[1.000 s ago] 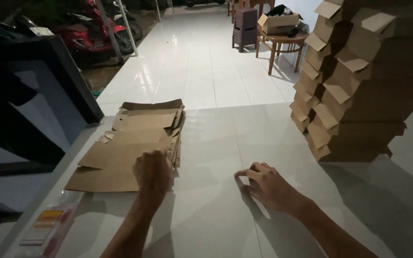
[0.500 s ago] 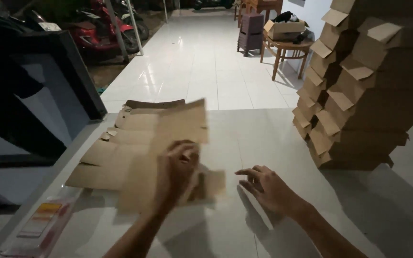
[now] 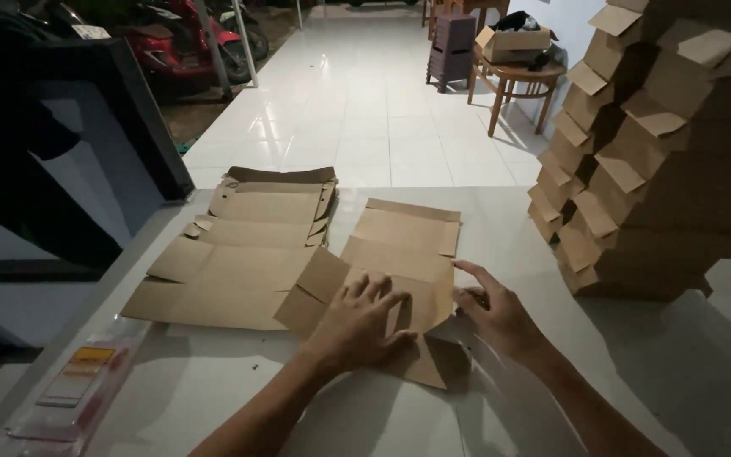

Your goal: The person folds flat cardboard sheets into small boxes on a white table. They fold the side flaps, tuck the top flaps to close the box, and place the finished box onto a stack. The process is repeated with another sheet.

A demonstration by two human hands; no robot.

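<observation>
— Cardboard, brown and flat: where does the loose sheet [image 3: 399,271] lie?
— On the white table [image 3: 501,220], just right of the stack of flat blanks [image 3: 247,245].
— And the hands?
— The left hand [image 3: 361,326] presses down on its near part, fingers spread. The right hand [image 3: 497,313] touches its right edge, fingers loose, gripping nothing.
— Anything further right?
— Folded boxes [image 3: 645,152], piled high.

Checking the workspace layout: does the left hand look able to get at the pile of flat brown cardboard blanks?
Probably yes: the left hand rests on a single cardboard blank right beside the pile, nothing between.
</observation>
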